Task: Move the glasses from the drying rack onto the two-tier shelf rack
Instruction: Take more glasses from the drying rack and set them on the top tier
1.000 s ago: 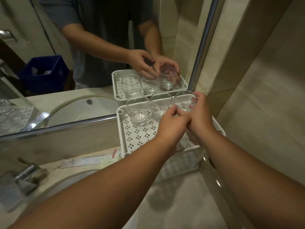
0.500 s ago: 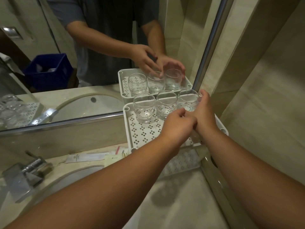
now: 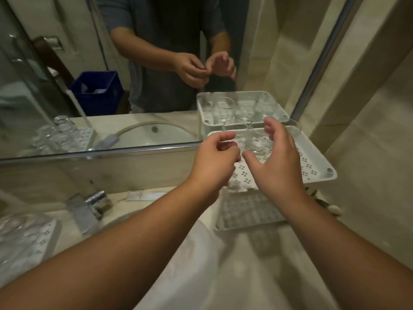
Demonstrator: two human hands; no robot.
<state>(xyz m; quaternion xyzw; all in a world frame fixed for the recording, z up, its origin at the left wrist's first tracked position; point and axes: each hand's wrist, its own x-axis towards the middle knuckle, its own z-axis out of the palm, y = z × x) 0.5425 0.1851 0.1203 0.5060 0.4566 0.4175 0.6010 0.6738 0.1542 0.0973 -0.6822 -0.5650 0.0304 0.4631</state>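
The white perforated two-tier shelf rack stands on the counter against the mirror at the right. Clear glasses stand in a row along the back of its top tier, blurred and partly hidden by my hands. My left hand hovers just in front of them with loosely curled fingers, holding nothing. My right hand is beside it, fingers spread and relaxed, apart from the glasses. At the far left edge, more glasses sit on the white drying rack.
A chrome faucet stands by the sink basin below my arms. A paper sachet lies on the counter behind the sink. The mirror and a tiled wall close off the back and right.
Both hands have let go of the rightmost glass on the top tier and pulled back toward me. The camera has swung left, bringing the drying rack into view.
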